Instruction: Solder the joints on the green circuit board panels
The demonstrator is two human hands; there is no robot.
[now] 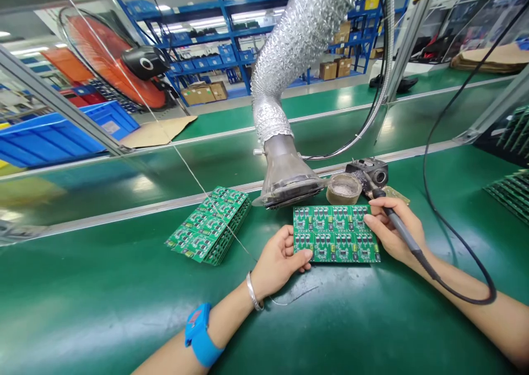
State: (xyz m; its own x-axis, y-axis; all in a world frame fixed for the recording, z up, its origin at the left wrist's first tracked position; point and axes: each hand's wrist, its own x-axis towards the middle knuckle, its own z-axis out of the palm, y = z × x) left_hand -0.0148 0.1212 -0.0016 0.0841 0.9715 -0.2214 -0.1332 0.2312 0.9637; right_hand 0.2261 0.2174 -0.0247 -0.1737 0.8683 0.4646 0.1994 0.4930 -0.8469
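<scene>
A green circuit board panel [336, 234] is tilted up above the bench, its small components facing me. My left hand [283, 256] grips its left edge and lower corner, thumb on the front. At the panel's right end is my right hand [394, 229], with a soldering iron [399, 223] lying across it and the cable running back over the forearm. The right fingertips touch or nearly touch the panel's upper right edge. A thin solder wire [188, 168] slants down behind my left hand. On the left stands a leaning stack of similar panels [210, 220].
A fume extraction hood [289, 171] hangs just behind the panel. Beside it are a round tub [344, 189] and a soldering iron holder [370, 172]. More boards [510, 193] stand at far right; the black cable [430, 182] loops over the right side.
</scene>
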